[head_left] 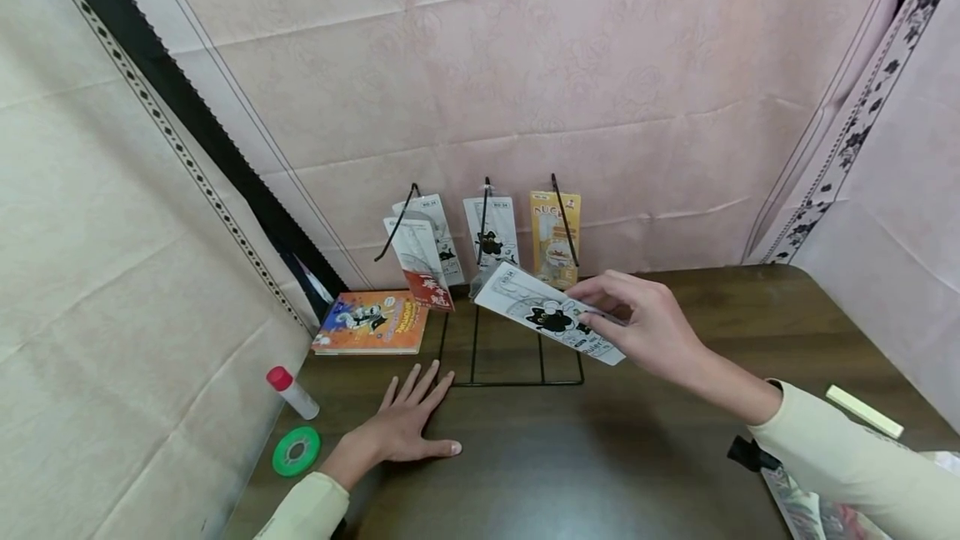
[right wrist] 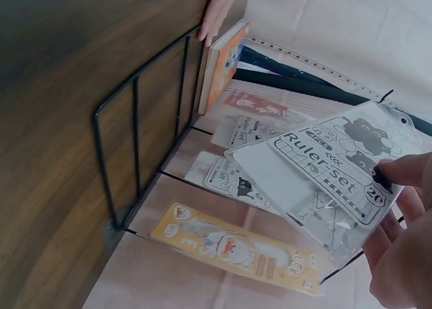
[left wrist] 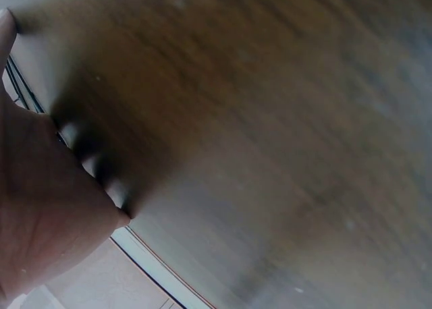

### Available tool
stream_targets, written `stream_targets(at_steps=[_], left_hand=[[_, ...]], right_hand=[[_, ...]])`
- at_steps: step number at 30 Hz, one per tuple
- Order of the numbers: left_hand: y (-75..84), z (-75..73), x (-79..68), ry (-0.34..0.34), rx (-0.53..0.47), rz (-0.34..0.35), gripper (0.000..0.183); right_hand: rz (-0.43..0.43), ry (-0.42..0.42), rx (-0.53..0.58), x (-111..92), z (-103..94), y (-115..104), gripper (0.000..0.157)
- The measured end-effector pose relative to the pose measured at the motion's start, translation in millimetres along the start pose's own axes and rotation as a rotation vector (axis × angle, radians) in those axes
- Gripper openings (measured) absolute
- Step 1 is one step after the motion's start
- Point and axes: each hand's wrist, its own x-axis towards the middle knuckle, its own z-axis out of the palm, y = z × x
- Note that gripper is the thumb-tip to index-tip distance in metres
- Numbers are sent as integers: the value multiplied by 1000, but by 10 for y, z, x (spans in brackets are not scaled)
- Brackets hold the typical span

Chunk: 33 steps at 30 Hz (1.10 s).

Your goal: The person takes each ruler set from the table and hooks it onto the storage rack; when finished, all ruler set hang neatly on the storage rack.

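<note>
Between its thumb and fingers, my right hand (head_left: 645, 319) pinches a ruler set (head_left: 517, 294) in a clear packet with a black cat on its card. The packet tilts, its hanging-hole end close to the tip of the middle hook (head_left: 482, 227) of a black wire rack. Similar cat packets (head_left: 504, 217) hang on the middle and left hooks, with a red-and-white packet (head_left: 420, 252) in front on the left one. From the right hook hangs a yellow packet (head_left: 546, 252). My left hand (head_left: 405, 423) lies with fingers spread on the table, fingertips beside the rack's base (head_left: 517, 384).
An orange book (head_left: 382, 332) lies left of the rack base. Nearer along the left edge are a red-capped glue stick (head_left: 296, 397) and a green ring-shaped roll (head_left: 283, 455). A pale yellow bar (head_left: 862, 411) sits beyond my right sleeve. Cloth curtains (head_left: 600, 65) enclose the table.
</note>
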Motion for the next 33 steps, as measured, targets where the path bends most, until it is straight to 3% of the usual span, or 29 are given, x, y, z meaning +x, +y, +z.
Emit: stream_targets(at_steps=[9,21,33], left_hand=[[-6,-13,3,-1,1,-5,106],[-19,-2,16,1,12,-6,107],[-21,9,4,7,12,-2,107]], right_hand=[[6,47,57,54,72,-48,35],[108,38,135,70,137,36,31],[135,43,155,95,194,61,29]])
